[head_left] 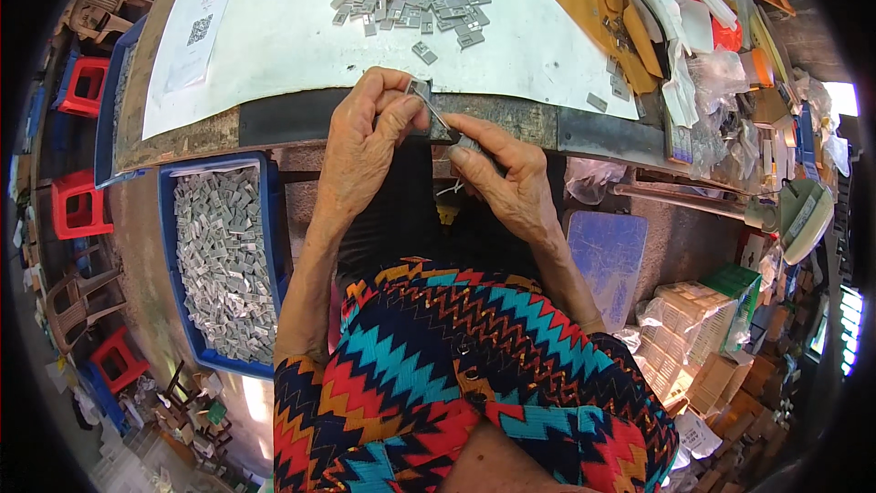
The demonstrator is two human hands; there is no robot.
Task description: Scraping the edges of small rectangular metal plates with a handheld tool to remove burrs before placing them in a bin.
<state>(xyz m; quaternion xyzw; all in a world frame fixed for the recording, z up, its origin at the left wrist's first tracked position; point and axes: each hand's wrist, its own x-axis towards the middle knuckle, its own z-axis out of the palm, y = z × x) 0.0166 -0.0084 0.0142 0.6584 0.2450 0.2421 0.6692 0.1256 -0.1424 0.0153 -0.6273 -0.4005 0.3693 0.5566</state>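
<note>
The left hand (367, 139) pinches a small grey piece (420, 90) between thumb and fingertips, by the table edge (602, 132); the right hand's (509, 172) fingers clamp a slim tool (439, 120) just beside it.

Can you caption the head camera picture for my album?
Left hand pinches a small grey piece, right hand holds a slim tool, near a pile of grey pieces.
</note>
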